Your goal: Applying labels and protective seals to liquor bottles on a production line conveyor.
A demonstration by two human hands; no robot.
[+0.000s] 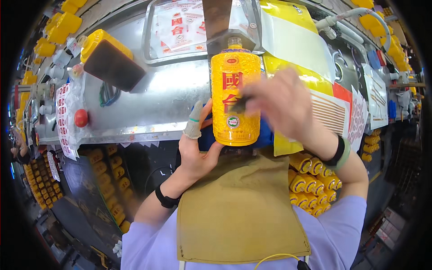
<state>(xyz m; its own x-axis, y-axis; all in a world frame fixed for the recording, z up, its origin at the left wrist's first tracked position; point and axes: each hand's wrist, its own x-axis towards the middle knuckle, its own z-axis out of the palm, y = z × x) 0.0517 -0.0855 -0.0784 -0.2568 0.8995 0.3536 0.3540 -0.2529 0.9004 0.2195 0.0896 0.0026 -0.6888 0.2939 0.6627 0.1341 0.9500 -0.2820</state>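
A yellow ceramic bottle [234,90] with red characters and a small round label stands upright in front of me at the picture's middle. My left hand [196,144] grips its lower left side, with a grey fingertip cover on the index finger. My right hand [281,104], blurred, presses on the bottle's right front, with a small dark thing at the fingertips over the red characters. Both wrists wear dark bands, and a tan apron [240,211] covers my chest.
A shiny metal machine [153,103] with a red knob [81,118] stands behind the bottle. A metal tray [150,45] with printed sheets sits above it. Rows of yellow bottles [315,184] run below right and lower left [108,175]. Label sheets [333,112] hang right.
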